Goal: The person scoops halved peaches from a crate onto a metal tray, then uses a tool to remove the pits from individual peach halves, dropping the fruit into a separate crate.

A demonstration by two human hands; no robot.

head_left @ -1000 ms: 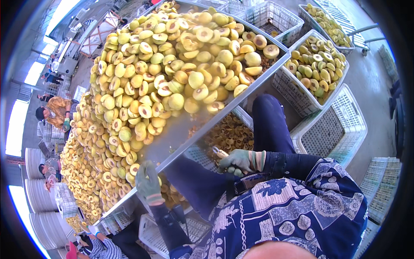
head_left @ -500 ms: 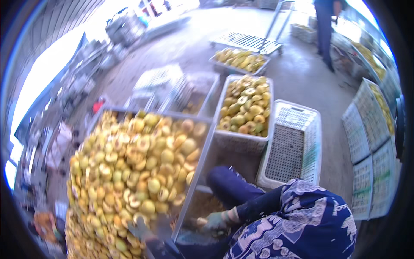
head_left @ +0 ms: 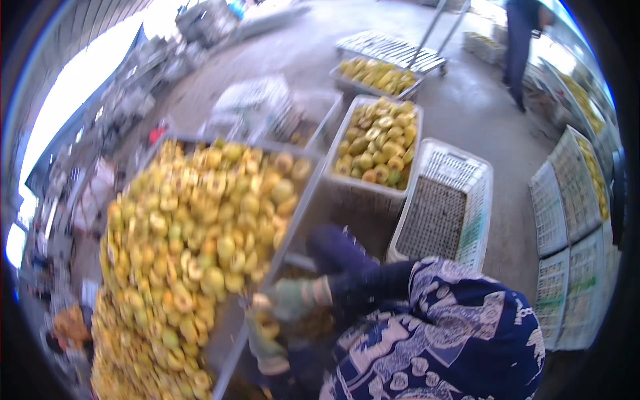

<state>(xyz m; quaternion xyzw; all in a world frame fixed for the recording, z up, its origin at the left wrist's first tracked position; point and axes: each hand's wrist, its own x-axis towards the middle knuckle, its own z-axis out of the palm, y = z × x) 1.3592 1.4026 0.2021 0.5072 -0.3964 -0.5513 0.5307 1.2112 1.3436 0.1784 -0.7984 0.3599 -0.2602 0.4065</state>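
At the far left, a long metal desk (head_left: 303,200) sloped away from the viewer, heaped with halved yellow fruit (head_left: 200,227) that spilled down toward the lower left edge of the view. Its bare rim ran diagonally down to the lower middle. Just beside that rim, the left hand (head_left: 265,343), in a greenish work glove, rested low against the desk edge; its fingers looked curled shut, though motion blur made it unclear whether they gripped anything. Slightly right and above it, the right hand (head_left: 293,299), also gloved, hung near the rim with its fingers closed round a small pale object (head_left: 261,301), probably one piece of fruit, too blurred to tell for sure. Under both hands lay a darker bin of fruit pieces (head_left: 310,325). The person's dark sleeve and patterned blue-and-white garment (head_left: 440,333) filled the lower right. Farther on stood a crate full of yellow-green fruit (head_left: 377,143), with another fruit crate (head_left: 377,73) behind it. To its right sat a white slatted crate (head_left: 443,207) on the concrete floor (head_left: 467,113). Stacked white crates (head_left: 567,220) lined the right edge, and another person's legs (head_left: 520,47) stood at the top right.
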